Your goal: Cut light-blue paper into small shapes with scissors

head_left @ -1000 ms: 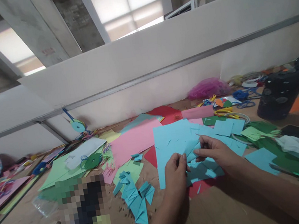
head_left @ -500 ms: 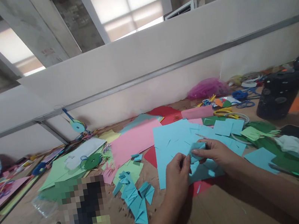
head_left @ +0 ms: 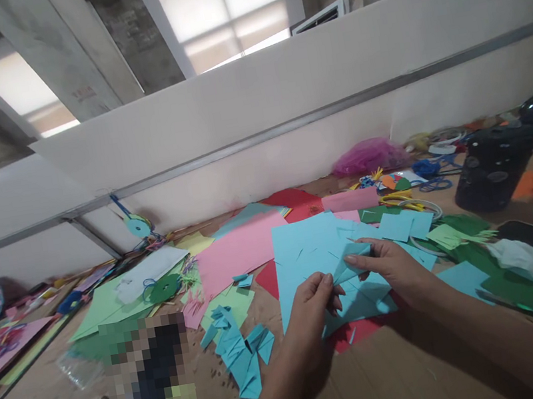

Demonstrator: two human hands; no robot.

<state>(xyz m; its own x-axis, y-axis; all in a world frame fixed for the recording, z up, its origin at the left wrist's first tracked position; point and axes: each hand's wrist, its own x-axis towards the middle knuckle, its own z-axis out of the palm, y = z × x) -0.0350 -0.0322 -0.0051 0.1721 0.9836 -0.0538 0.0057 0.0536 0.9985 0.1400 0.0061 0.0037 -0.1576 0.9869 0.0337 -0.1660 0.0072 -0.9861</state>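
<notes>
White panelling stands behind the brown work surface. Large light-blue sheet lies flat on this surface. Pile of folded blue pieces lies left of the sheet. Left hand: thumb and fingers pinch the left corner of the folded blue paper. Right hand: clamped on its right part. The folded paper is positioned above the sheet, between both hands.
</notes>
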